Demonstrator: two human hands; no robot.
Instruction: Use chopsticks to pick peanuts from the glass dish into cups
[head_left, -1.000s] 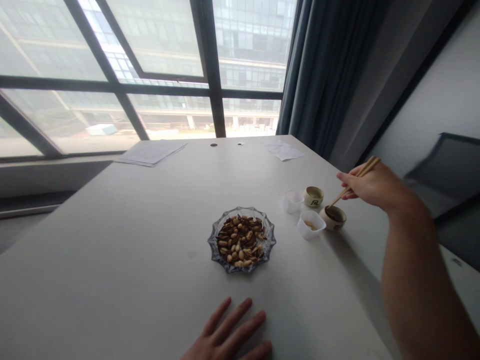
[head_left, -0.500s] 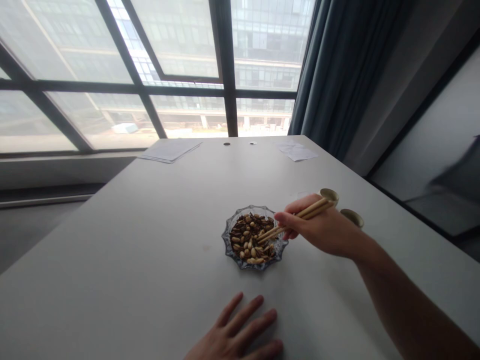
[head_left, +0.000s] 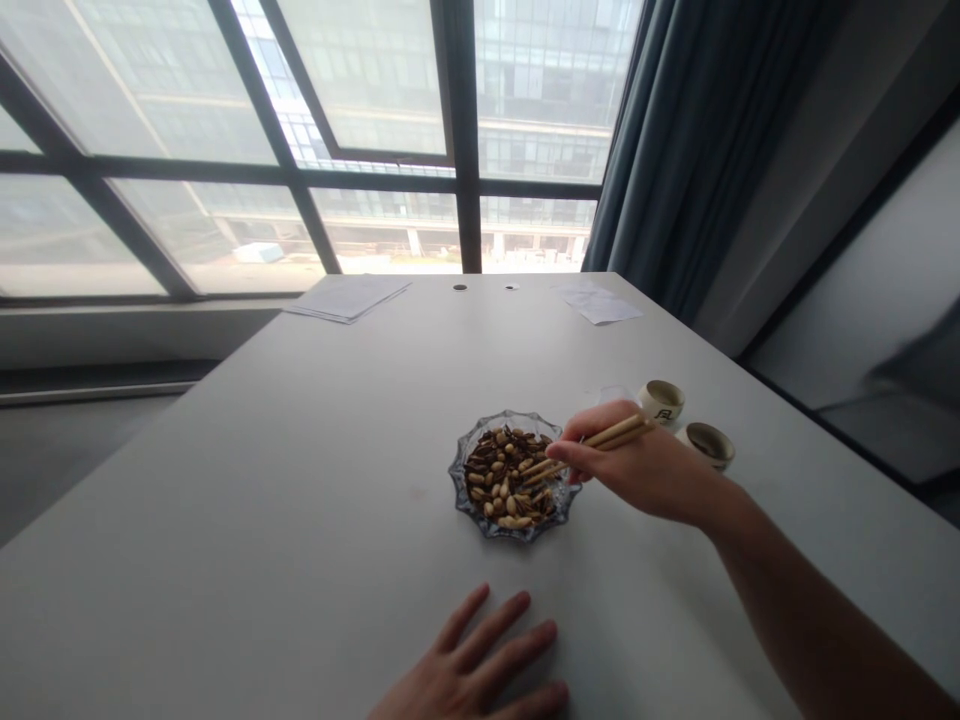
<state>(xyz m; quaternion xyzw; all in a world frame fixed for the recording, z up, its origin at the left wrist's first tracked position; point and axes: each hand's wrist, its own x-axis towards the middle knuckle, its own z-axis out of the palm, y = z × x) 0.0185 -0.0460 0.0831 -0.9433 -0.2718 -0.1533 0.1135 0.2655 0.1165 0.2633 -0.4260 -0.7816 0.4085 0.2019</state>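
A scalloped glass bowl [head_left: 465, 512] on the table holds a mix of pale nuts [head_left: 498, 490] and dark seeds [head_left: 501, 440]. My right hand [head_left: 630, 460] is closed around a pair of wooden chopsticks [head_left: 616, 434] at the bowl's right rim. The chopstick tips point down into the mix; whether they pinch a piece is too small to tell. In front of the bowl, my left hand [head_left: 480, 660] lies with fingers spread on the white table [head_left: 300, 500], holding nothing and apart from the bowl.
Two small cups, a far one [head_left: 663, 402] with a dark character and a near one [head_left: 706, 446], stand just beyond my right wrist. A clear item [head_left: 615, 396] sits left of them. Papers lie at the far left [head_left: 349, 298] and far right [head_left: 598, 302].
The chopsticks have shifted slightly back to the right in the bowl, and my right hand sits a little lower. More of both cups shows. My left hand stays in place.
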